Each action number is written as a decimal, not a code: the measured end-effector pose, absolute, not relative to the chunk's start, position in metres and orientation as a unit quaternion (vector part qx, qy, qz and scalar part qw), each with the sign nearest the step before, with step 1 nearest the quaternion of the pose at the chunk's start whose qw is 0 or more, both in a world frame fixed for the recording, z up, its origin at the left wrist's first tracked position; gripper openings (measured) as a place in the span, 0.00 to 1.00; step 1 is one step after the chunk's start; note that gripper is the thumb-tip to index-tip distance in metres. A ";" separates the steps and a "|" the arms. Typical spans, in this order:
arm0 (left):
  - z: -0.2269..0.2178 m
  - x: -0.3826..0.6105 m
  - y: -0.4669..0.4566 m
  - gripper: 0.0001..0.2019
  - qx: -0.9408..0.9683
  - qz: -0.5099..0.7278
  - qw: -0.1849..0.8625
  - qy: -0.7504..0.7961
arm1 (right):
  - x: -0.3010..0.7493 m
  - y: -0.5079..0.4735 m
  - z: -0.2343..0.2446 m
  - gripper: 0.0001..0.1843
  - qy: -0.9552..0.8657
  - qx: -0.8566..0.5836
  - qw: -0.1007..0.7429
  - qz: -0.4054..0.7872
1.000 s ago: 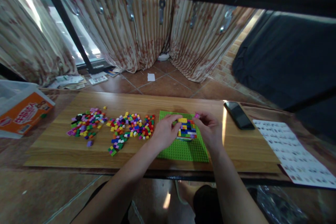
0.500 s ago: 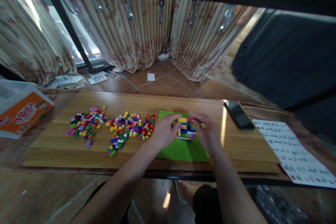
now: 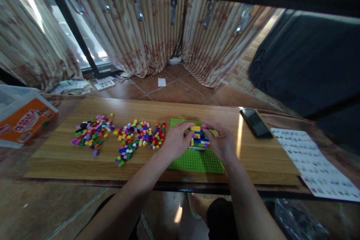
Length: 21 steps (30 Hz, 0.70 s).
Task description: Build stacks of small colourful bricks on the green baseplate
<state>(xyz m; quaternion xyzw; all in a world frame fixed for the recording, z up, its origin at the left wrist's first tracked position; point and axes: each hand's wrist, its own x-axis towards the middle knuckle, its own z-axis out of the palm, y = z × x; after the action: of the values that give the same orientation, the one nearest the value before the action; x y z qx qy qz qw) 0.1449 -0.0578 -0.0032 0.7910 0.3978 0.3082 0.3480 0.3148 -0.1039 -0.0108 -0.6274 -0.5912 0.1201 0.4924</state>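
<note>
A green baseplate (image 3: 197, 162) lies on a wooden board (image 3: 157, 110). On it stands a small block of stacked bricks in many colours (image 3: 198, 138), yellow on top. My left hand (image 3: 177, 142) grips the block's left side with curled fingers. My right hand (image 3: 221, 142) is closed at the block's upper right edge, fingertips pressed on its top; a small pink brick held there is mostly hidden. Two heaps of loose small bricks (image 3: 92, 132) (image 3: 142, 137) lie to the left of the baseplate.
A black phone (image 3: 254, 122) lies at the board's right end. A printed sheet (image 3: 312, 163) lies further right. An orange and white box (image 3: 24, 120) sits at the far left. Curtains (image 3: 157, 33) hang beyond the table over a tiled floor.
My right hand, which held a pink brick just above the block's far right corner, has moved down and left onto the block's top. My left hand has stayed on the block.
</note>
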 end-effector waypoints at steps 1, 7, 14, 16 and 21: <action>-0.003 0.145 -0.058 0.16 0.791 0.308 0.349 0.397 | 0.315 -0.104 -0.011 0.13 -0.588 -0.628 0.496 0.121; -0.005 0.145 -0.057 0.16 0.792 0.314 0.346 0.393 | 0.317 -0.102 -0.013 0.11 -0.577 -0.616 0.517 0.145; -0.006 0.145 -0.057 0.15 0.794 0.318 0.344 0.388 | 0.323 -0.099 -0.015 0.09 -0.572 -0.615 0.515 0.172; -0.005 0.145 -0.058 0.15 0.794 0.317 0.345 0.387 | 0.324 -0.098 -0.015 0.08 -0.567 -0.610 0.520 0.187; -0.005 0.145 -0.058 0.15 0.794 0.309 0.347 0.392 | 0.325 -0.100 -0.016 0.08 -0.558 -0.596 0.537 0.212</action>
<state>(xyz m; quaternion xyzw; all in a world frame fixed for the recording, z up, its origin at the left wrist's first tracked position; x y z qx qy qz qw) 0.1448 -0.0575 -0.0050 0.7939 0.3917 0.3092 0.3475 0.3246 -0.0996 -0.0161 -0.5958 -0.5578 0.2121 0.5374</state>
